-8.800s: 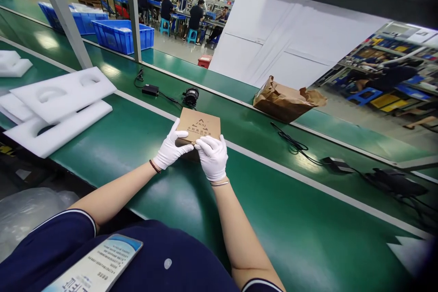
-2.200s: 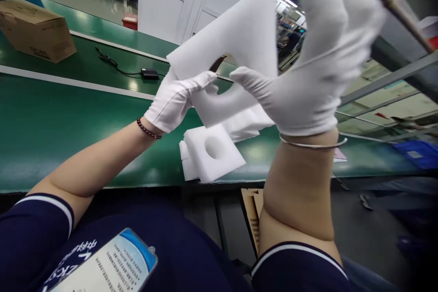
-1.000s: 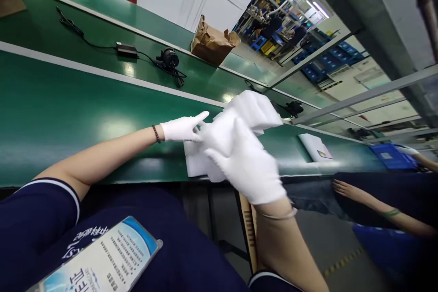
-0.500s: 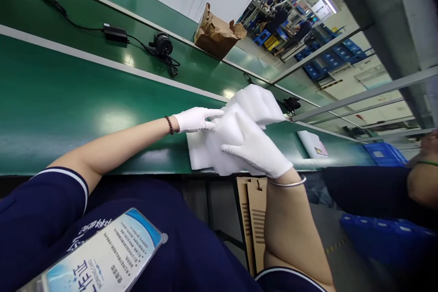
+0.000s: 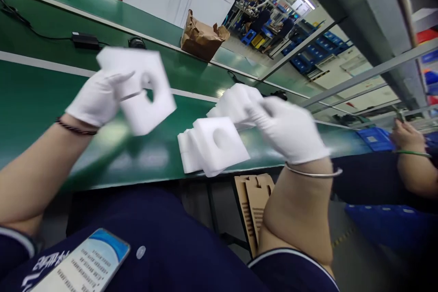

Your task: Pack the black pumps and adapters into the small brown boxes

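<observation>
Gripping a white foam insert (image 5: 148,100) with a round cutout, the gloved left hand (image 5: 97,98) holds it raised above the green conveyor belt (image 5: 34,89). The gloved right hand (image 5: 287,130) pinches foam pieces (image 5: 234,105) between its fingers, just above a foam stack (image 5: 214,146) lying on the belt. A crumpled brown paper package (image 5: 201,41) sits farther off.
</observation>
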Demonstrator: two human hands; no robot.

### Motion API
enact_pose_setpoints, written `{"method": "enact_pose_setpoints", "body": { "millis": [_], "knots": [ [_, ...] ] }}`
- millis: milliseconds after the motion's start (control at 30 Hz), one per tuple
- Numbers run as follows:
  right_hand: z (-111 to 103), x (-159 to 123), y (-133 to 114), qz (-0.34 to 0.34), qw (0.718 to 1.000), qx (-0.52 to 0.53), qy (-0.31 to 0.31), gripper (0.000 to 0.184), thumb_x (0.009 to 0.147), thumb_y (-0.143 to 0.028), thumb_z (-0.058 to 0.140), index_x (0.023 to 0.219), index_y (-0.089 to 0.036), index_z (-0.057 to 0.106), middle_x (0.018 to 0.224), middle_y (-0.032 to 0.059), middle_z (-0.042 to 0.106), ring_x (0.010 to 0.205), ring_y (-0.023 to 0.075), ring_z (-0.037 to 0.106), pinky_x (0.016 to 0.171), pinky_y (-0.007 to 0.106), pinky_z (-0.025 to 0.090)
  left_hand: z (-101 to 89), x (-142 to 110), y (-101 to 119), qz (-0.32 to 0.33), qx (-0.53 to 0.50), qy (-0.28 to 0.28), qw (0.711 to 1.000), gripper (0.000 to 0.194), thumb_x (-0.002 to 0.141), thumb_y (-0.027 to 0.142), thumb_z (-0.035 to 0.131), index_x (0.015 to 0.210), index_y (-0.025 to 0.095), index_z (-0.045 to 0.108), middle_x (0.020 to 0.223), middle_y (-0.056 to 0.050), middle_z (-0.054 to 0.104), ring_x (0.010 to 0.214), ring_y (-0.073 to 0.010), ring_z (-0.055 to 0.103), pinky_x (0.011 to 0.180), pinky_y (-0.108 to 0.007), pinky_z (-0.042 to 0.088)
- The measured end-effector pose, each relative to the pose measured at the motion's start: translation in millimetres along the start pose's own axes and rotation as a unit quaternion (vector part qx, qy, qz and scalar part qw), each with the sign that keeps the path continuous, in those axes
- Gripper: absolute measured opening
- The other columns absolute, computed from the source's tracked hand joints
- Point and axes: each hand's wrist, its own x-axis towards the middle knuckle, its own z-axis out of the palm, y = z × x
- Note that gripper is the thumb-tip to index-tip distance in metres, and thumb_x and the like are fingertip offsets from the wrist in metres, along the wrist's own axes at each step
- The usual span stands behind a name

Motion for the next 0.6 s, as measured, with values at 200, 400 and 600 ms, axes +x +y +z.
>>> {"method": "enact_pose_setpoints", "body": {
  "millis": [200, 400, 600],
  "knots": [
    [72.4, -2.4, 53.7, 0.144, 0.94, -0.107, -0.291, 0.067, 0.085, -0.068, 0.049, 0.113, -0.009, 0.063, 0.099, 0.0194, 0.069, 0.09, 0.0341, 0.067, 0.075, 0.041, 0.049, -137.1, -4.9, -35.9, -0.163, 0.195, 0.103, 0.962, 0.03, 0.077, 0.046, 0.074, 0.098, 0.025, 0.069, 0.1, -0.002, 0.075, 0.142, -0.041, 0.035, 0.105, -0.055, 0.039],
    [47.5, -10.5, 20.5, 0.104, 0.967, -0.149, -0.181, 0.041, 0.082, -0.06, 0.055, 0.098, -0.022, 0.062, 0.082, 0.0122, 0.067, 0.072, 0.0307, 0.064, 0.061, 0.039, 0.045, -46.2, -25.0, -19.2, 0.124, 0.287, 0.022, 0.95, 0.073, 0.07, 0.028, 0.084, 0.136, 0.031, 0.054, 0.142, -0.007, 0.056, 0.145, -0.0441, 0.026, 0.096, -0.046, 0.047],
    [18.2, -7.8, -36.1, 0.009, 0.988, -0.151, 0.023, 0.03, 0.08, -0.05, 0.063, 0.086, -0.021, 0.062, 0.078, 0.0087, 0.066, 0.077, 0.0289, 0.064, 0.064, 0.034, 0.046, 86.0, 6.2, -27.7, 0.032, 0.24, -0.226, 0.944, 0.054, 0.062, 0.034, 0.086, 0.111, 0.02, 0.068, 0.099, -0.009, 0.074, 0.083, -0.0273, 0.071, 0.066, -0.032, 0.055]
  ]
}}
